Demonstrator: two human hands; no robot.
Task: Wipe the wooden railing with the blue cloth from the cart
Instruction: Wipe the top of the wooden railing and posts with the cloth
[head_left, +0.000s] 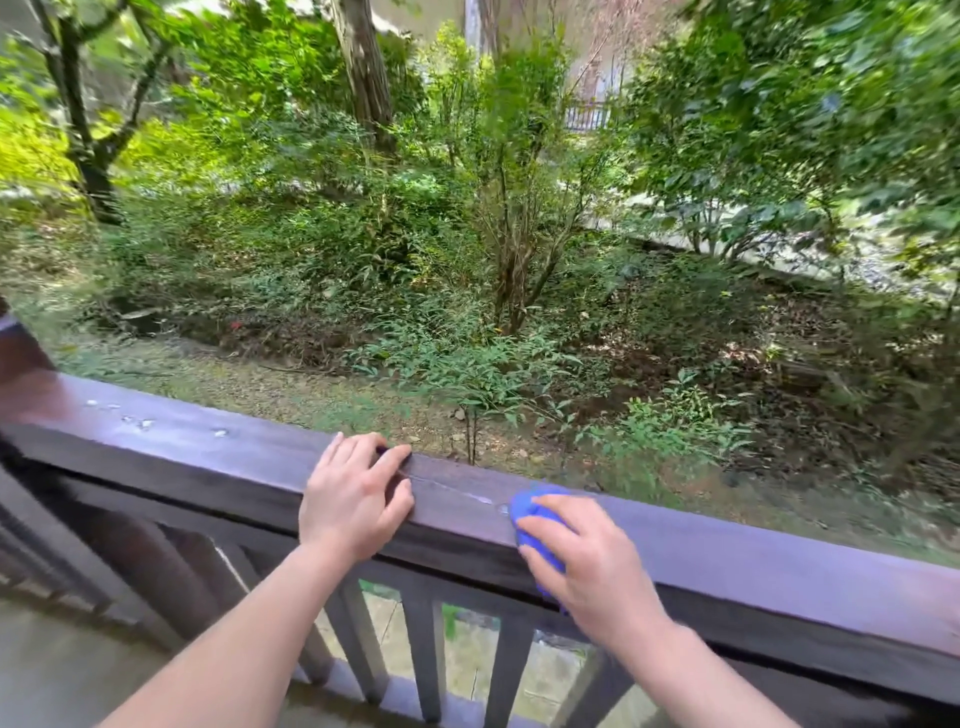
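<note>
A dark brown wooden railing (208, 452) runs across the view from upper left to lower right. My left hand (353, 499) rests on its top, fingers spread and bent over the far edge. To the right, my right hand (587, 561) holds a bunched blue cloth (530, 514) against the rail's top and near face; most of the cloth is hidden under the hand. A thin wet streak and small droplets show on the wood between the hands. The cart is out of view.
Several pale specks (140, 421) dot the rail top at the left. Vertical balusters (426, 654) stand below the rail. Beyond it lie a gravel strip, shrubs and trees (509, 260). A pale floor (47, 670) shows at lower left.
</note>
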